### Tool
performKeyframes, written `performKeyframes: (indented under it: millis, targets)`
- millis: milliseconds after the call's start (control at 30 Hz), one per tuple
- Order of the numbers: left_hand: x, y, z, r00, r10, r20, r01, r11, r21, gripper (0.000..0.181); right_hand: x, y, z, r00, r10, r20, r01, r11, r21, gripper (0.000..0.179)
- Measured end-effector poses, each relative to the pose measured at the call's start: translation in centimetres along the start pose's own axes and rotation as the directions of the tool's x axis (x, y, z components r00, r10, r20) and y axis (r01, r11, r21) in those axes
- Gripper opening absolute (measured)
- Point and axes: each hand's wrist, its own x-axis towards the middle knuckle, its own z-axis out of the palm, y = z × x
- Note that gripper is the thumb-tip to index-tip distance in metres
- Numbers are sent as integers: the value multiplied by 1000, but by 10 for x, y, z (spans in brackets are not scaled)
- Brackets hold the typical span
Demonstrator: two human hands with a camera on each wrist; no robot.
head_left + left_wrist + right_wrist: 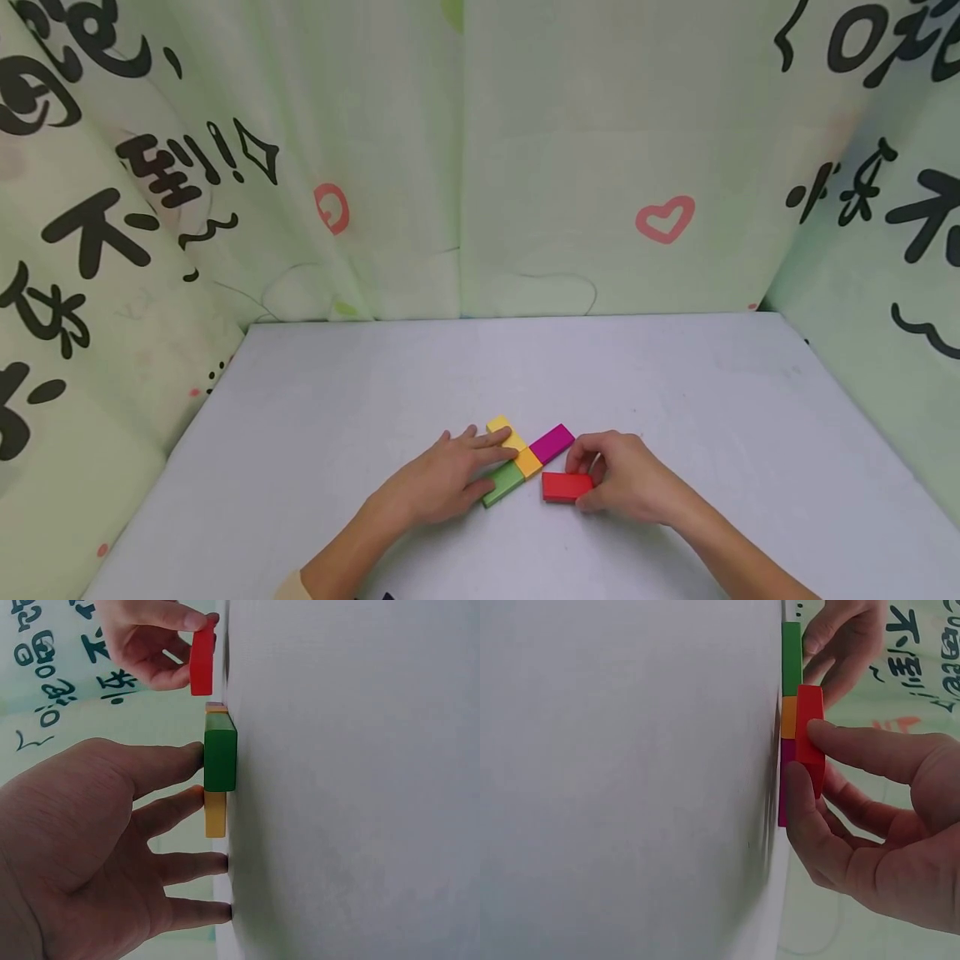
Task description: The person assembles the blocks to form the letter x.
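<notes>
My right hand (633, 482) pinches a red rectangular block (561, 487) between thumb and fingers. In the right wrist view the red block (810, 724) looks raised a little off the white surface. My left hand (442, 479) has its fingers spread, with the thumb touching a green block (506, 483) and fingertips resting on a yellow piece (516, 440). An orange-yellow end (529, 463) sits between the green block and a magenta block (552, 443); whether it is separate from the yellow piece I cannot tell. These blocks lie flat, touching one another.
A white-covered table (360, 383) lies under the blocks. Pale green curtains (540, 167) with dark lettering and pink hearts hang behind it and along both sides. A small dark object (387, 596) shows at the bottom edge of the head view.
</notes>
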Motion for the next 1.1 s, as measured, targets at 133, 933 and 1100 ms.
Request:
performKeyframes:
  millis: [133,933,1100]
  targets:
    - [0,0,-1,1000,-1,0,1,1000,-3,51,0,-2,1,1000,13,-10,-13,1000,10,34]
    - [0,-1,0,1000,11,-12,-11,1000,1,51,4,-16,17,990,131,-52,-135,987,-84,42]
    - [0,-2,1,1000,13,-13,-13,1000,-1,51,4,-19,19,990,132,-50,-136,986,-94,42]
